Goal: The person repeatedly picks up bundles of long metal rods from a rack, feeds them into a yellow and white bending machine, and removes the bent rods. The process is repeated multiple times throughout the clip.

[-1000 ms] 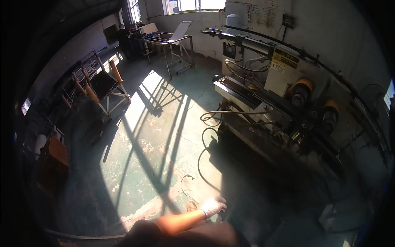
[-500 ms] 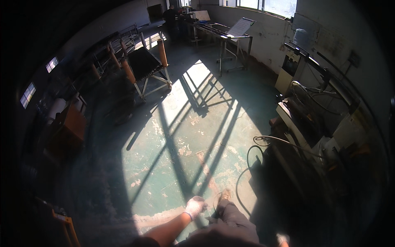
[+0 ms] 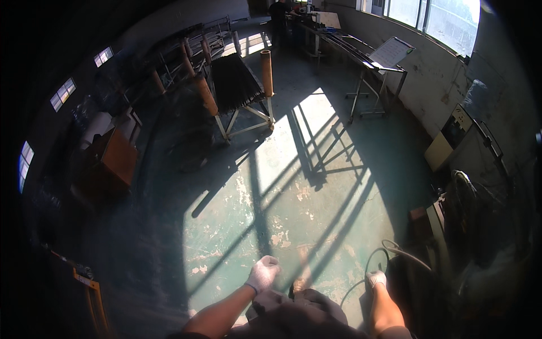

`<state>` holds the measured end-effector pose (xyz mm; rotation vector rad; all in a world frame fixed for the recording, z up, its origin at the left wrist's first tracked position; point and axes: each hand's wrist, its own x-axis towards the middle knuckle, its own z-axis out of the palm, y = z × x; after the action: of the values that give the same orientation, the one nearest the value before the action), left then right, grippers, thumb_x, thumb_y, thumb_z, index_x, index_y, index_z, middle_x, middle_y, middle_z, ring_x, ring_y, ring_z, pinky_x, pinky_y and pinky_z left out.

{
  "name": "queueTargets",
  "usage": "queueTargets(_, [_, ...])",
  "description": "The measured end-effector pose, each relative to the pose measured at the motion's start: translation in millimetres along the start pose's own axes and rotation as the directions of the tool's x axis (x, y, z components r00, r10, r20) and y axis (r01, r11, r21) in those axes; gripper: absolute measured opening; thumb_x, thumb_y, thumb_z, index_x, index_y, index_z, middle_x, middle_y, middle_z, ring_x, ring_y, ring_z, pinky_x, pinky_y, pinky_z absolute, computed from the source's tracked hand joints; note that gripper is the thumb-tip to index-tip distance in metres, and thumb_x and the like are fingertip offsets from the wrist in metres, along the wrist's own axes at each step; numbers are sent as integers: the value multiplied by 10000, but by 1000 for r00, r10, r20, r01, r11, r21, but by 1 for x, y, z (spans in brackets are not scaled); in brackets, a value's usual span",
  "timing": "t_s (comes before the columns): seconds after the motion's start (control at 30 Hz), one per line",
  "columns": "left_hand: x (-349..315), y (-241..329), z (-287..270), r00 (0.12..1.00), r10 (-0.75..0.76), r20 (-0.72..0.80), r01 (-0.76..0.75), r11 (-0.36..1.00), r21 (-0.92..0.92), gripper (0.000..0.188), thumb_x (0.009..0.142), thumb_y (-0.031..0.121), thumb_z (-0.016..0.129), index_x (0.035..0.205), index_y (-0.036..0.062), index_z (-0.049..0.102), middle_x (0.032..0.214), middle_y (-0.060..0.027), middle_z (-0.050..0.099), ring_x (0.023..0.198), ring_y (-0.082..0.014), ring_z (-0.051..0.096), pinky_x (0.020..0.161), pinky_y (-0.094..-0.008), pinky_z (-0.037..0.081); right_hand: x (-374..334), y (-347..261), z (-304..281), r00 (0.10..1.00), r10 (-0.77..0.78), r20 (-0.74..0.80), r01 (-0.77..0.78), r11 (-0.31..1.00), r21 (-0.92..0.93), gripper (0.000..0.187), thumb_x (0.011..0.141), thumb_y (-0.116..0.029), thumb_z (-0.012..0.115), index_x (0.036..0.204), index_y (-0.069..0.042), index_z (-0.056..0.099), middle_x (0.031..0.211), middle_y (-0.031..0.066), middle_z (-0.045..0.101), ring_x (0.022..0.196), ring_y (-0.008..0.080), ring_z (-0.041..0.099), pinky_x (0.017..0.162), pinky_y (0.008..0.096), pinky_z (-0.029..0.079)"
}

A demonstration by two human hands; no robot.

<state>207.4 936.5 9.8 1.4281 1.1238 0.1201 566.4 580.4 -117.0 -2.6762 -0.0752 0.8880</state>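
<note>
My left hand (image 3: 263,273), in a pale knit glove, hangs in front of my body over the sunlit green floor (image 3: 226,237). Its fingers are curled in, and nothing shows in them. On the other side my right hand (image 3: 376,278), also gloved, hangs by the edge of the shadow, close to a cable loop (image 3: 395,248). Its fingers look loosely closed, with no object visible in them. Between the hands, my shoe (image 3: 299,285) steps forward on the floor.
Ahead on the left, a metal rack (image 3: 237,85) with brown posts carries dark bars. A long table (image 3: 353,48) with a clipboard (image 3: 390,53) runs along the right wall. A person (image 3: 279,22) stands at the far end. Machinery (image 3: 449,138) lines the right; a brown box (image 3: 107,164) stands left.
The view has swung left and moved forward, so the rack and table look nearer. My right hand has risen further into view; my left hand stays curled.
</note>
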Motion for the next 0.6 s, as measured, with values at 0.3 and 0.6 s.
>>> queueTargets(0.3, [182, 49, -112, 977, -210, 21, 179, 771, -612, 340, 996, 92, 642, 1302, -50, 598, 1114, -231, 746, 895, -308, 763, 793, -419, 652, 128, -484, 12, 832, -554, -10, 549, 822, 153, 500, 963, -396, 746, 1278, -12, 810, 1264, 216, 815, 1224, 363, 769, 1072, 421, 584])
queueTargets(0.6, [441, 219, -366, 939, -2, -343, -188, 834, -519, 331, 965, 17, 670, 1283, -52, 607, 1063, -203, 779, 849, -270, 784, 773, -378, 658, 209, -682, 106, 873, -440, 209, 470, 875, -119, 473, 934, -424, 760, 1178, -27, 842, 1133, 232, 824, 1093, 405, 787, 990, 446, 601])
